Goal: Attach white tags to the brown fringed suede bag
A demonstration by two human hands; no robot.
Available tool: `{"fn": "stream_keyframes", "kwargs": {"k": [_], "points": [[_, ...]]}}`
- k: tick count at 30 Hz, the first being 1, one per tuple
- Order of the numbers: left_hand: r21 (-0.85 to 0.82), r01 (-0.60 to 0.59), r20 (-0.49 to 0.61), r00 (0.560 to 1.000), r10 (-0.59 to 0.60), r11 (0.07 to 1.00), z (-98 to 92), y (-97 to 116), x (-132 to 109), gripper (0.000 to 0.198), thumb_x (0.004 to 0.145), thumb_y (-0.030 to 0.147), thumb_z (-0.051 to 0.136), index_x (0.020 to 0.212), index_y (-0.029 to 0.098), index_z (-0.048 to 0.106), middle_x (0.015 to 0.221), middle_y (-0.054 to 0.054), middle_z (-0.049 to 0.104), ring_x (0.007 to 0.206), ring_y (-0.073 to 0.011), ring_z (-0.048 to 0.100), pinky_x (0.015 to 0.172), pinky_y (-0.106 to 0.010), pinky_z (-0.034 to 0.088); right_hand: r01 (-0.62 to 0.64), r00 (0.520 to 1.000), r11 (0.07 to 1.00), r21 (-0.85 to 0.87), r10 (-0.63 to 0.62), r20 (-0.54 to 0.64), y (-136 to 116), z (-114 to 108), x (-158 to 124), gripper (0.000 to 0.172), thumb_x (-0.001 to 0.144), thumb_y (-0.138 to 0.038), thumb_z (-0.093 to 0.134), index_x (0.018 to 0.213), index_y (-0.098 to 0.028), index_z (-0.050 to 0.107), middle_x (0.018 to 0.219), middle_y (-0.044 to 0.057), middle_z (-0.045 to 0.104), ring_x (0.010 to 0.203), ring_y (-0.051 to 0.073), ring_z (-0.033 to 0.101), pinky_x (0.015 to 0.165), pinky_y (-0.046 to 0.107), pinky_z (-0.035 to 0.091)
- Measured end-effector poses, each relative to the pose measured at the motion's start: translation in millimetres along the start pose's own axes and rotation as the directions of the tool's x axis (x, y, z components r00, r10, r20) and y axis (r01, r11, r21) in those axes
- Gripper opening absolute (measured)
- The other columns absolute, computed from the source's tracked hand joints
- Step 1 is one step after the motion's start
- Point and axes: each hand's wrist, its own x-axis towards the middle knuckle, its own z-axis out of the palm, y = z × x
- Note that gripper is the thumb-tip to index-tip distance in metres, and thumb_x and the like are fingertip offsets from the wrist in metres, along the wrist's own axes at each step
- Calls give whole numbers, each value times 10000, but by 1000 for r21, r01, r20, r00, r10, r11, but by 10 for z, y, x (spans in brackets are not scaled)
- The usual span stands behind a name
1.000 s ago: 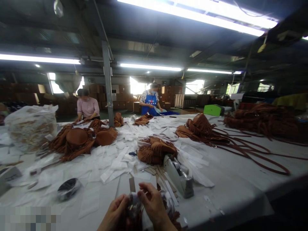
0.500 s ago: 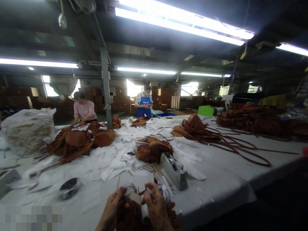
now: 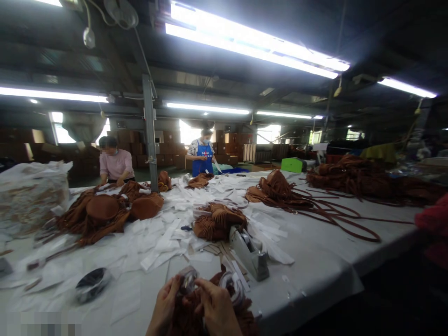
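Note:
At the bottom centre, my left hand pinches a clear, shiny wrapped piece. My right hand meets it from the right, thumb and forefinger closed at the edge of that piece. Brown fringed material hangs below and between both hands. Just right of my right hand is a pale wrapped loop. Beyond the hands, a grey tape dispenser stands beside a brown fringed bag.
White paper strips cover much of the table. A black roll lies at left. Brown bags and long straps lie farther off. Two people work across the table; a red sleeve shows at right.
The pale strip between my hands is no longer visible, and my right hand has moved left and down, closer to my left. The view has turned slightly right; a red sleeve has come in.

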Motion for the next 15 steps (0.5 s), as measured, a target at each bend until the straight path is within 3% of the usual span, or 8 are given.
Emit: {"fn": "stream_keyframes", "kwargs": {"k": [3,5,9,11,15], "points": [[-39,-9,-15,1000,8,999,-56,11,55,590,637,605,787,943,116,663,588,19,622,469,-92,524,440,-175,428,40,997,997,-64,-44,-59,86,159,131,302,901,-226,425,1039,-157,684,911,98,664,877,229,635,791,313,464],[-65,-9,-16,1000,8,998,-62,17,92,568,617,591,808,898,117,669,556,37,582,450,-70,488,435,-161,407,-15,998,992,-123,8,-60,140,234,220,235,827,-175,540,1004,-152,694,926,97,657,899,237,619,819,326,445],[-84,-24,-15,1000,22,996,25,17,162,528,581,565,840,809,128,650,596,38,580,505,-67,519,480,-153,429,-98,995,966,-240,94,-32,231,323,364,85,794,-141,626,821,-161,704,853,79,639,828,222,611,739,294,423],[-66,-25,-41,999,22,998,76,-7,202,541,553,578,847,776,139,621,526,70,523,412,-36,426,395,-133,345,-121,992,958,-259,109,-63,289,345,417,94,829,-163,616,793,-162,703,860,84,638,813,214,610,718,282,413],[2,-1,-67,998,1,1000,80,-102,307,589,562,655,799,801,154,601,410,107,412,319,-30,307,315,-133,233,-185,982,973,-140,177,-70,439,401,510,154,852,-185,604,740,-164,707,748,47,683,720,187,631,670,249,407]]}}
